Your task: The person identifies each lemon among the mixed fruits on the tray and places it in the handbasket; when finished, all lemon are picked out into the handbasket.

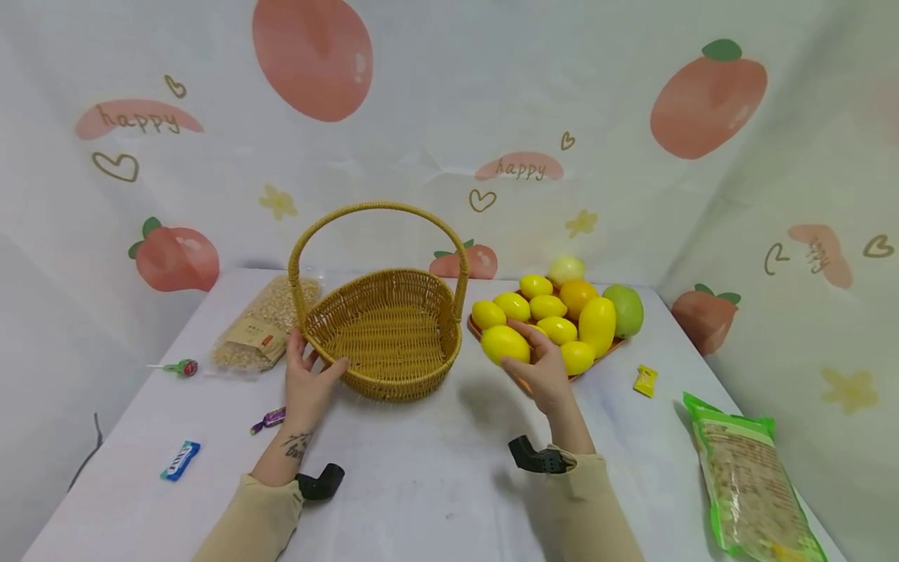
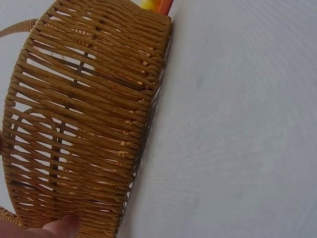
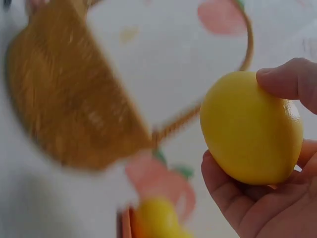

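Note:
A brown wicker basket (image 1: 386,386) with a tall arched handle stands upright at the middle of the table, its inside bare. My left hand (image 1: 309,390) grips its left rim near the foot of the handle; the thumb (image 2: 67,225) lies against the woven side in the left wrist view. Between thumb and fingers, my right hand (image 1: 551,382) holds a smooth yellow lemon (image 3: 250,129) above the table, right of the basket. Behind this hand, a reddish tray (image 1: 609,352) carries several lemons (image 1: 548,307), an orange (image 1: 579,298) and a longer yellow fruit (image 1: 597,328).
A bag of kernels (image 1: 260,324) lies left of the basket. Nearby are a lollipop (image 1: 184,367), a purple-wrapped candy (image 1: 269,420) and a blue one (image 1: 180,460). To the right are a green fruit (image 1: 623,311), a yellow candy (image 1: 645,381) and a green-edged bag (image 1: 755,484).

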Demonstrator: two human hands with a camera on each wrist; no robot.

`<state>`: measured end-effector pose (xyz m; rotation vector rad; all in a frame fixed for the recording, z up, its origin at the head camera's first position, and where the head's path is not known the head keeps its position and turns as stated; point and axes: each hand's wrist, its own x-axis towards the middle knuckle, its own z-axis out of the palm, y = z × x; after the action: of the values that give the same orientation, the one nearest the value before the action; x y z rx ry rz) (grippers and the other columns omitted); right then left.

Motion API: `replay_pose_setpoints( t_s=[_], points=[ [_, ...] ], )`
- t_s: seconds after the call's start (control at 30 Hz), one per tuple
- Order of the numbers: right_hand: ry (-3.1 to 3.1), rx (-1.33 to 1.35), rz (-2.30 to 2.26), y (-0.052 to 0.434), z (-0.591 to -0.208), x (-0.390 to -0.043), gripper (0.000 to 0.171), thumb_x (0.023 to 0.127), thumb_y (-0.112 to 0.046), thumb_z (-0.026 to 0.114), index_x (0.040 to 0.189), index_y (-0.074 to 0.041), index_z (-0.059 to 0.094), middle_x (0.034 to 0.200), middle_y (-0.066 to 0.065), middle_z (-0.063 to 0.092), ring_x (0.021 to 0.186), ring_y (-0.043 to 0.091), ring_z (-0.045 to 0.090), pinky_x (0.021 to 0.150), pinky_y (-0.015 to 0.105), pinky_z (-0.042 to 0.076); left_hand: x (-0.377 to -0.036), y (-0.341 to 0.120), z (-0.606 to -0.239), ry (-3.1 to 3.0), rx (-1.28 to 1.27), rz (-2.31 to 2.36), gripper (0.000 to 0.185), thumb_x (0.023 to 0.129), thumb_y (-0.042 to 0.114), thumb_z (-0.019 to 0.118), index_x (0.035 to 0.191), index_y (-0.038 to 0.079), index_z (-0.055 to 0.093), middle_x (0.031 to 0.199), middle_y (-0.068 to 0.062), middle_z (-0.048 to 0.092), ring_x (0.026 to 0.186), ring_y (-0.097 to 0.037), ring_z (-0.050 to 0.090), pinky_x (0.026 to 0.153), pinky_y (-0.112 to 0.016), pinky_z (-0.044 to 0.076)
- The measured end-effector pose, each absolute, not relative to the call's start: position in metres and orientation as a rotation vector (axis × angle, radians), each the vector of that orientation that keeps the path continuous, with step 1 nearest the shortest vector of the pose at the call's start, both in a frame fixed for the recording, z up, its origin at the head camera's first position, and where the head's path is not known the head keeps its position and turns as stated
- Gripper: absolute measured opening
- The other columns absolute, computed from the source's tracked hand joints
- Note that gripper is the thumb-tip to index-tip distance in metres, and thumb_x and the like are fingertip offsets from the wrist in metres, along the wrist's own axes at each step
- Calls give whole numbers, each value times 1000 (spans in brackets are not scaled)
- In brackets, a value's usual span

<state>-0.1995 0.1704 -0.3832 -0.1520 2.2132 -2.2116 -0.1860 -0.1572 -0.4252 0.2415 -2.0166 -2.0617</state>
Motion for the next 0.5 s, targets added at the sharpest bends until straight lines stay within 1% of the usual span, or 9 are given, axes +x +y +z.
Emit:
replay_pose_setpoints(
  t_s=[0.07, 0.2, 0.37, 0.43, 0.5],
  points=[
    [2163, -244, -2227, 156, -375, -200, 60, 78, 9, 62, 134, -1, 43, 134, 11, 43, 107, 21, 45, 84, 21, 50, -186, -157, -425, -2016, 235, -2060, 93, 83, -5, 59, 149, 9, -6, 155, -12, 0, 137, -36, 19, 110, -47, 29],
    [2106, -381, -2210, 123, -364, -211, 60, 78, 7, 63, 134, 1, 43, 133, 15, 45, 105, 20, 47, 86, 24, 49, -186, -157, -425, -2014, 227, -2056, 93, 83, -6, 59, 149, 8, -5, 155, -13, 1, 137, -37, 19, 110, -47, 30],
    [2095, -444, -2138, 85, -356, -238, 59, 80, 5, 63, 135, 0, 44, 132, 15, 47, 103, 21, 49, 88, 25, 48, -185, -157, -427, -2021, 226, -2063, 94, 83, -5, 59, 149, 9, -6, 155, -12, 0, 137, -37, 19, 110, -48, 29],
    [2097, -472, -2114, 71, -353, -251, 59, 80, 4, 64, 135, 0, 44, 132, 15, 48, 104, 22, 50, 89, 28, 47, -184, -157, -427, -2021, 225, -2061, 94, 83, -5, 59, 149, 9, -6, 155, -12, -1, 137, -37, 19, 110, -48, 30],
    [2114, -474, -2088, 59, -350, -264, 58, 80, 3, 64, 135, -2, 44, 132, 15, 49, 106, 23, 50, 90, 29, 47, -184, -157, -428, -2017, 222, -2059, 93, 84, -5, 59, 149, 10, -6, 155, -12, 0, 137, -37, 19, 110, -48, 30]
  ],
)
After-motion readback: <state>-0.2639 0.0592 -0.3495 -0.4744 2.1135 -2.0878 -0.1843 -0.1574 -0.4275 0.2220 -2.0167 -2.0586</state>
